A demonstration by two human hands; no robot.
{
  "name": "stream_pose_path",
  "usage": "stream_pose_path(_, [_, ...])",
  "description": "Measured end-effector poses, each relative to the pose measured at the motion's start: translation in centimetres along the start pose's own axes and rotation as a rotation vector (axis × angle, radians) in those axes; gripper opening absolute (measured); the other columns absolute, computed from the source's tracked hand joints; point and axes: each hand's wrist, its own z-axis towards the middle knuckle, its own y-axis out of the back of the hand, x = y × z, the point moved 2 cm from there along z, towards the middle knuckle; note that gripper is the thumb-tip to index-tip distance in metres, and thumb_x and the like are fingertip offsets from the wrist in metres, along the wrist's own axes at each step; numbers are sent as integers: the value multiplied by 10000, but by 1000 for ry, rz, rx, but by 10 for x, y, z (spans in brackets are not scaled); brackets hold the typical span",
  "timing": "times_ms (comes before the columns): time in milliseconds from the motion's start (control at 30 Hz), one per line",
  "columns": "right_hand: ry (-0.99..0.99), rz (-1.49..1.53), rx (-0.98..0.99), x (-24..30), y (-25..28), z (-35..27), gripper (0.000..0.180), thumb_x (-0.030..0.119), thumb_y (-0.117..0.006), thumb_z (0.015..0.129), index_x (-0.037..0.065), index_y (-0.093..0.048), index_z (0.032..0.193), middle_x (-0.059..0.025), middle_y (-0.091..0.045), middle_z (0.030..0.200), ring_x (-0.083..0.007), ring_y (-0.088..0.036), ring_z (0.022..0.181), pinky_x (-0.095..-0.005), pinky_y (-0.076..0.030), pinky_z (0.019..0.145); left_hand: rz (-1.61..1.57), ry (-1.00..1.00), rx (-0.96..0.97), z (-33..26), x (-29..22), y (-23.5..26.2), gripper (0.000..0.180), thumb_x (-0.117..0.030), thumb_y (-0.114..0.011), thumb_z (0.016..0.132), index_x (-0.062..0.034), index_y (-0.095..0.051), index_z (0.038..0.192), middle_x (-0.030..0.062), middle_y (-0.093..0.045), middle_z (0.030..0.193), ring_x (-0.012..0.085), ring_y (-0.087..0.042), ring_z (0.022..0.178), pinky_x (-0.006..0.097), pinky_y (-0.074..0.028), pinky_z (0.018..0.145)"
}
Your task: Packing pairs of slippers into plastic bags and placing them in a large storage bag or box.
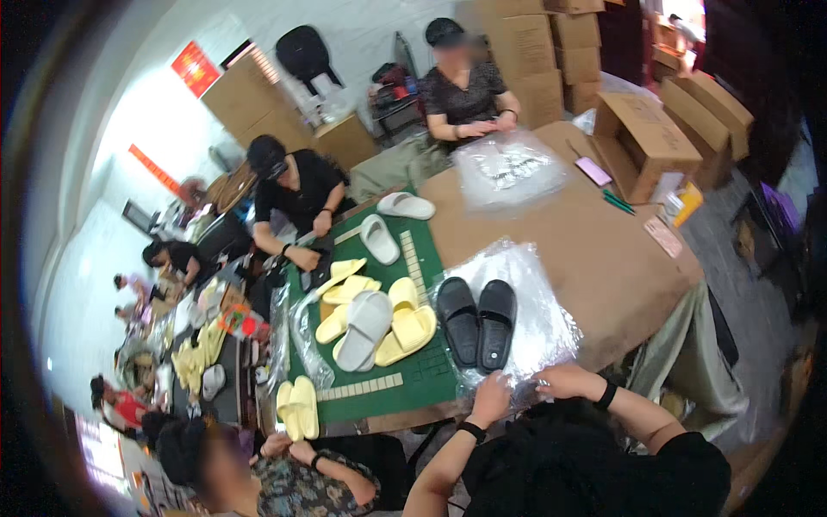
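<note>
My left hand [492, 398] is closed on the near edge of a clear plastic bag [547, 314], close below the heels of the slippers. At the bag's near right corner, my right hand [566, 380] pinches the same film. A pair of black slide slippers lies side by side on the clear plastic, the left slipper [458, 323] and the right slipper [495, 326], toes pointing away from me. Both wrists wear black bands. The exact grip of my fingertips is partly hidden by film and glare.
Left of the bag, a green mat [431, 392] bears yellow slippers [407, 334], grey slippers [363, 329] and tiles. Co-workers sit at the far side and left. Farther right on the brown table [594, 258] lie a pink phone [593, 171], a green cutter [618, 202] and an open carton [646, 146].
</note>
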Motion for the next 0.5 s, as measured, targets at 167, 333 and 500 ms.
stream_pose_path(167, [243,96,-25,28,33,23,356,308,-489,852,140,-514,1165,-142,-598,1001,-337,-567,905,-420,-455,759,72,214,-48,-1,36,-19,478,-115,-572,730,-37,-456,1188,263,-446,1156,410,-479,1008,451,-416,843])
stream_pose_path(333, [418,226,3,76,99,14,368,303,-476,867,110,-502,1180,-146,-579,1059,-329,-558,931,-405,-447,794,38,185,-115,-33,98,-79,555,-145,-587,722,-56,-396,1235,262,-431,1145,436,-466,1013,457,-422,832])
stream_pose_path(500, [215,222,-35,-7,65,34,372,304,-490,860,103,-507,1173,-157,-587,1035,-337,-555,931,-403,-445,797,-168,483,-39,13,42,-59,569,-156,-587,716,-74,-387,1242,295,-400,1141,472,-463,989,478,-418,827])
